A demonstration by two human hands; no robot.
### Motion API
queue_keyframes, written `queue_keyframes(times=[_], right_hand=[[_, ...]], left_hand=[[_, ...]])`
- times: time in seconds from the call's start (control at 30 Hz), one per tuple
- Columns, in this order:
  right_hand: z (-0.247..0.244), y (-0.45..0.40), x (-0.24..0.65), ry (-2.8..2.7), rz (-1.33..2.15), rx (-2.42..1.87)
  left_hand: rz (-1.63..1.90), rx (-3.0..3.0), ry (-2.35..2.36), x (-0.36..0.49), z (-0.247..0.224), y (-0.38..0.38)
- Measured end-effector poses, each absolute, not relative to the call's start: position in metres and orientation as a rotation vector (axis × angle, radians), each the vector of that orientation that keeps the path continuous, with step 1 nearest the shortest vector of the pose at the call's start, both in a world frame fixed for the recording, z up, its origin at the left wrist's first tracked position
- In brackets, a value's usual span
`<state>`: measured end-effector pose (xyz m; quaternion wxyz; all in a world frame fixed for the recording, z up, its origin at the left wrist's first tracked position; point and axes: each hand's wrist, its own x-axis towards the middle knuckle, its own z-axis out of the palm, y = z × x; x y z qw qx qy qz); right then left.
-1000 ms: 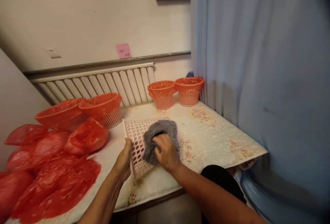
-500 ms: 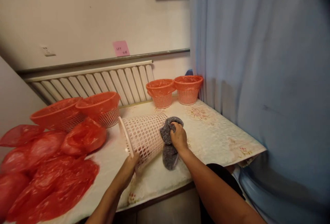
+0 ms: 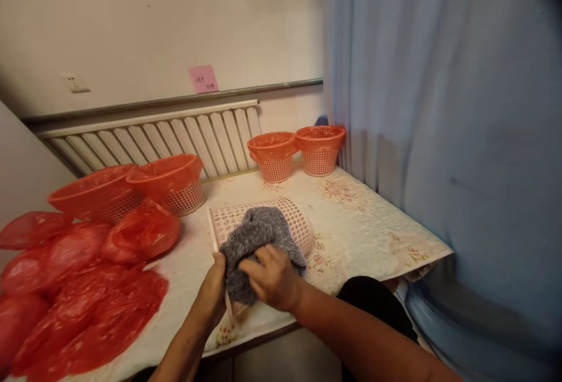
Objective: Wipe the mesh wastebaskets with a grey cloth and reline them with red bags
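A pale pink perforated plastic basket (image 3: 296, 221) lies on its side on the table, its open end facing left. My left hand (image 3: 213, 285) is closed on the basket's rim. In my right hand (image 3: 274, 276) a grey cloth (image 3: 267, 224) is bunched, with the fingers curled into it. The cloth is spread against the near side of the basket, close to the rim, and covers much of the wall. Part of the cloth reaches my left thumb.
Two baskets with red liners (image 3: 274, 153) stand at the back, and two more (image 3: 175, 186) at the left. Loose red plastic bags (image 3: 88, 306) pile up at front left. A blue curtain (image 3: 408, 106) hangs along the right side; a radiator (image 3: 175, 136) is behind the table (image 3: 351, 229).
My right hand has moved left with the cloth, from the basket's base end to near the rim. The cloth is now spread wider. The basket has turned slightly in my left hand.
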<state>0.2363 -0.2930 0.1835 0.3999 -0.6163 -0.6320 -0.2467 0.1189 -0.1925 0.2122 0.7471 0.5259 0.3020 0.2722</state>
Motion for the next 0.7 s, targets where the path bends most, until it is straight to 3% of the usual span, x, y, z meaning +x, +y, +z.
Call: queue_keyframes(times=[0.3, 0.6, 0.7], right_hand=[[0.191, -0.285, 0.347, -0.765, -0.503, -1.814], [0.182, -0.296, 0.229, -1.776, -0.614, -1.432], [0.177, -0.293, 0.222, -1.775, -0.677, -1.467]], left_hand=[[0.499, 1.007, 0.642, 0.121, 0.229, -0.198], [0.592, 1.035, 0.778, 0.123, 0.228, -0.191], [0.555, 1.042, 0.768, 0.120, 0.222, -0.185]])
